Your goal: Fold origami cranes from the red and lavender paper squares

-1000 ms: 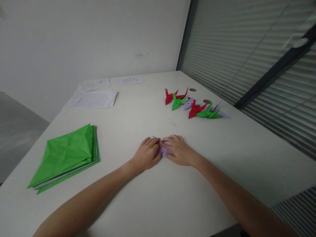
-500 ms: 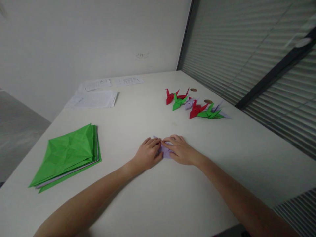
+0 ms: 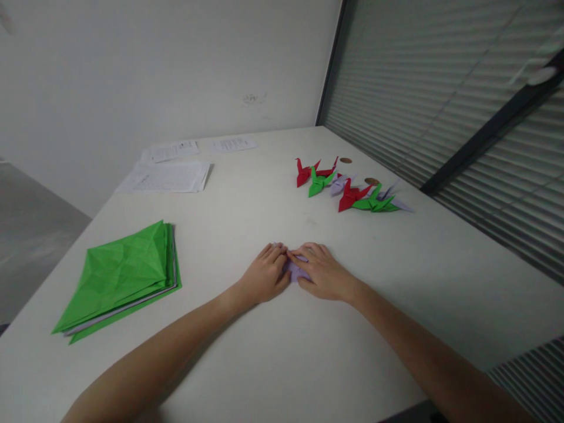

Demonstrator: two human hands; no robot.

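A small folded sheet of purple origami paper (image 3: 298,274) lies on the white table between my hands, mostly covered by them. My left hand (image 3: 267,272) grips its left side with fingers bent and pressed onto the paper. From the right, my right hand (image 3: 324,271) holds the other side, its thumb near the lower edge and its forefinger reaching to the middle of the sheet. Both sets of fingertips almost meet at the upper middle of the paper. A tip of purple shows above the left fingers.
Folded paper cranes (image 3: 349,195) in red, green and purple cluster at the back right, near two round brown discs. A stack of creased green sheets (image 3: 126,264) lies at the left. Printed papers (image 3: 170,176) rest at the back left. Window blinds (image 3: 440,106) border the right side.
My right hand has shifted very slightly down, its thumb now lower along the purple paper. The left hand stays nearly in place. Everything else is unchanged.
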